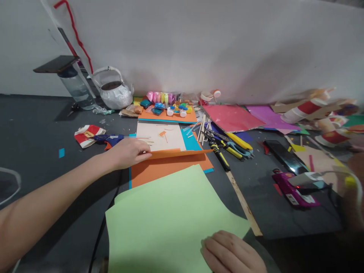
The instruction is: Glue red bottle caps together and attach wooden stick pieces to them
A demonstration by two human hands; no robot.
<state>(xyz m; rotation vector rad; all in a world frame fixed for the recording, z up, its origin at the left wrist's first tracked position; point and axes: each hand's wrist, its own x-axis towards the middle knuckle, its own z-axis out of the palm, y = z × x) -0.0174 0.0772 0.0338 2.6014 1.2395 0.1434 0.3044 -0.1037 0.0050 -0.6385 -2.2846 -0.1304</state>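
Nearest you, your right hand [233, 252] rests with curled fingers on the lower right of the light green paper [165, 212]; its thumb is hidden, so you cannot tell whether it grips the sheet. That paper bends upward at its sides and overlaps the orange paper [167, 170] beyond it. A wooden strip [244, 204] lies to the right on the dark tabletop [42, 132]. Your left hand [129, 153] pinches the raised orange edge [182, 153] between thumb and fingers, with the blue glue gun [113, 139] just beside it. To your right are a magenta power strip [292, 191], a smartphone [286, 156] and yellow-and-black pliers [220, 156]. Farther off, you have a cream sheet [148, 131] bearing orange scraps, then red paper [234, 118], and at the wall a silvery kettle [116, 98] beside a water bottle [74, 86].
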